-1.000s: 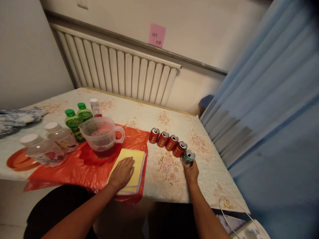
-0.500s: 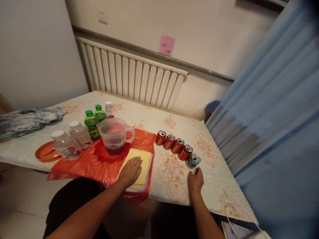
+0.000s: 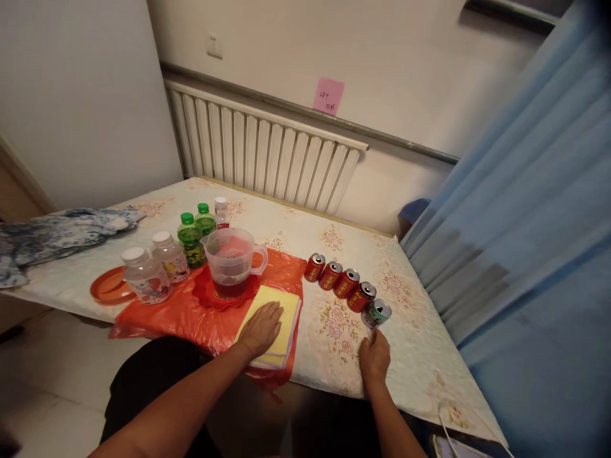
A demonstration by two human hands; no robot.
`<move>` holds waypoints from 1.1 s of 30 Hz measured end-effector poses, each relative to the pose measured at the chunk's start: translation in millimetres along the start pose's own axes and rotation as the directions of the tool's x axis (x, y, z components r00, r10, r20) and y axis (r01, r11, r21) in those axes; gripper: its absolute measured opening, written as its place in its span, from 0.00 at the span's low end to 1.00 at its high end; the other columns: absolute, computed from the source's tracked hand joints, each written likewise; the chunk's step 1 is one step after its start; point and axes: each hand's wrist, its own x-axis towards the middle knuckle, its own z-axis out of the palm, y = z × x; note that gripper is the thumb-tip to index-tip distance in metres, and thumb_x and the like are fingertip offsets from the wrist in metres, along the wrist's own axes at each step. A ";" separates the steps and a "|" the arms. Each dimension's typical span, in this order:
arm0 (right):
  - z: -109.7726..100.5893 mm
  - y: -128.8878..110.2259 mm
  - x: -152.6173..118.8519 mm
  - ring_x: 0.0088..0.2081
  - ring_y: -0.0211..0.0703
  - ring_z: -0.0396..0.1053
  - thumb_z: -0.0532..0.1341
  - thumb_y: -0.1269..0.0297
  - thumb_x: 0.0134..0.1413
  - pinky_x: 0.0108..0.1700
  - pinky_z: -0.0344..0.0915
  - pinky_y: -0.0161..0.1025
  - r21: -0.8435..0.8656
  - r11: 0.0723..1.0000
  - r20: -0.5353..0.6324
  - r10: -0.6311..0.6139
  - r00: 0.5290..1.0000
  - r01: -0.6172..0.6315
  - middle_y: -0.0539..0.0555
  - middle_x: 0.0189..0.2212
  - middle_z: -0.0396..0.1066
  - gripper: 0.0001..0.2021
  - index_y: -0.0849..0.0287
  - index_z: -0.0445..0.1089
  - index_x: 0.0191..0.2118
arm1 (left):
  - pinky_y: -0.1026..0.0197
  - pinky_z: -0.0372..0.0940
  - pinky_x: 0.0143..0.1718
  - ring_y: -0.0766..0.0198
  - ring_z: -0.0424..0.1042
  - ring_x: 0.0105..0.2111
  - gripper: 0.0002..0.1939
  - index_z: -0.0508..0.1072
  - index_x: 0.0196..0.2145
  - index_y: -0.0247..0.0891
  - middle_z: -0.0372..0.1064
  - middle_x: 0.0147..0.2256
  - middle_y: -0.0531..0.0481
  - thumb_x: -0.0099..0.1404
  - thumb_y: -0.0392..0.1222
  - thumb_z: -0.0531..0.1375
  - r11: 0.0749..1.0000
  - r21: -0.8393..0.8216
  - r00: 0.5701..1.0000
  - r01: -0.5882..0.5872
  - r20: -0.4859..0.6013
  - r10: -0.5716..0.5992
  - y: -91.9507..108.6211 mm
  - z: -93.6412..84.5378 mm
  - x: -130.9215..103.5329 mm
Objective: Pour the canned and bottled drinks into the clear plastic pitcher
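My left hand [image 3: 262, 327] lies flat, fingers stretched out, on a folded yellow cloth [image 3: 281, 312] with a pale purple edge. Under the cloth is a red plastic sheet [image 3: 281, 261]. My right hand [image 3: 375, 357] rests on the table just in front of a green-and-silver can [image 3: 377, 312]; its fingers are curled in, and I see nothing in them. That can ends a slanting row of several opened red cans [image 3: 347, 284]. Left of the cloth, a clear measuring jug [image 3: 231, 257] with dark liquid stands on a red scalloped dish [image 3: 204, 291].
Two clear jars with white lids [image 3: 147, 277], green-capped bottles [image 3: 191, 240] and a small white-capped bottle [image 3: 221, 214] stand left of the jug. An orange plate [image 3: 111, 286] and floral fabric [image 3: 71, 235] lie farther left. A blue curtain [image 3: 534, 210] hangs on the right.
The fingers of my right hand have curled in from a spread thumb and finger. My left hand stays flat on the cloth. The whole view has shifted slightly.
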 end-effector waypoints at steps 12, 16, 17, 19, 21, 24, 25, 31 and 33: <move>-0.7 0.3 -1.2 0.47 0.60 0.67 0.52 0.64 0.51 0.51 0.60 0.50 -0.038 0.999 0.005 -0.020 1.000 0.021 0.71 0.45 0.71 0.24 0.73 0.68 0.51 | 0.47 0.58 0.61 0.52 0.63 0.59 0.21 0.68 0.55 0.34 0.66 0.58 0.39 0.66 0.38 0.50 1.000 0.004 0.999 0.031 0.037 -0.031 5.6 -2.6 2.0; -0.4 0.3 -1.7 0.47 0.59 0.67 0.52 0.63 0.51 0.51 0.60 0.49 -0.033 0.999 -0.002 -0.024 1.000 0.024 0.69 0.45 0.72 0.24 0.71 0.68 0.51 | 0.46 0.58 0.61 0.52 0.62 0.59 0.22 0.68 0.55 0.35 0.66 0.58 0.39 0.66 0.37 0.50 0.999 -0.005 0.998 0.041 0.037 -0.041 5.7 -1.7 1.8; -0.3 0.5 -1.9 0.47 0.59 0.67 0.52 0.63 0.51 0.51 0.60 0.49 -0.031 0.999 -0.002 -0.026 1.000 0.026 0.69 0.45 0.72 0.23 0.70 0.68 0.51 | 0.46 0.58 0.61 0.52 0.62 0.59 0.22 0.68 0.56 0.35 0.66 0.58 0.40 0.66 0.38 0.50 0.999 -0.008 0.998 0.044 0.038 -0.044 5.6 -1.6 1.7; -0.3 0.7 -2.1 0.47 0.58 0.67 0.52 0.63 0.51 0.51 0.60 0.49 -0.033 0.999 0.002 -0.033 0.999 0.033 0.68 0.45 0.72 0.23 0.70 0.68 0.51 | 0.46 0.58 0.61 0.52 0.62 0.60 0.22 0.68 0.56 0.36 0.66 0.58 0.40 0.66 0.38 0.50 0.999 -0.011 0.998 0.048 0.040 -0.047 5.4 -1.8 1.7; -0.6 0.5 -2.0 0.46 0.58 0.67 0.52 0.63 0.52 0.51 0.60 0.49 -0.037 0.999 0.005 -0.037 0.999 0.037 0.68 0.44 0.72 0.23 0.70 0.69 0.50 | 0.47 0.58 0.61 0.52 0.62 0.59 0.21 0.68 0.56 0.35 0.65 0.58 0.39 0.66 0.38 0.50 0.999 -0.013 0.998 0.048 0.044 -0.048 5.3 -2.5 1.9; -1.5 -0.6 -1.7 0.46 0.58 0.67 0.52 0.64 0.52 0.50 0.61 0.49 -0.047 0.998 0.005 -0.035 0.999 0.035 0.68 0.43 0.72 0.22 0.70 0.68 0.50 | 0.47 0.57 0.61 0.52 0.62 0.59 0.21 0.68 0.55 0.34 0.66 0.58 0.39 0.66 0.37 0.51 0.999 -0.013 0.998 0.042 0.049 -0.041 5.5 -3.5 2.7; -2.0 -1.2 -1.5 0.46 0.58 0.67 0.52 0.64 0.52 0.50 0.61 0.49 -0.052 0.998 0.006 -0.037 0.999 0.038 0.68 0.43 0.72 0.22 0.70 0.68 0.50 | 0.47 0.57 0.61 0.52 0.62 0.59 0.21 0.68 0.55 0.34 0.66 0.57 0.38 0.66 0.37 0.51 0.999 -0.013 0.998 0.037 0.050 -0.036 5.6 -3.6 3.0; -3.6 -2.9 -1.5 0.46 0.59 0.67 0.51 0.64 0.52 0.50 0.61 0.49 -0.060 0.997 0.012 -0.053 0.999 0.053 0.68 0.44 0.72 0.22 0.71 0.69 0.50 | 0.49 0.58 0.61 0.54 0.63 0.58 0.19 0.69 0.54 0.35 0.67 0.56 0.39 0.66 0.38 0.52 1.000 -0.017 0.999 0.013 0.052 -0.012 1.7 -5.6 7.0; -3.4 -2.6 -1.7 0.46 0.59 0.66 0.52 0.64 0.52 0.50 0.61 0.49 -0.056 0.997 0.010 -0.047 0.999 0.047 0.68 0.44 0.72 0.22 0.70 0.69 0.50 | 0.49 0.58 0.60 0.53 0.63 0.58 0.19 0.69 0.54 0.35 0.67 0.56 0.40 0.68 0.39 0.51 0.999 -0.009 0.998 0.036 0.043 -0.036 -1.9 -8.2 9.7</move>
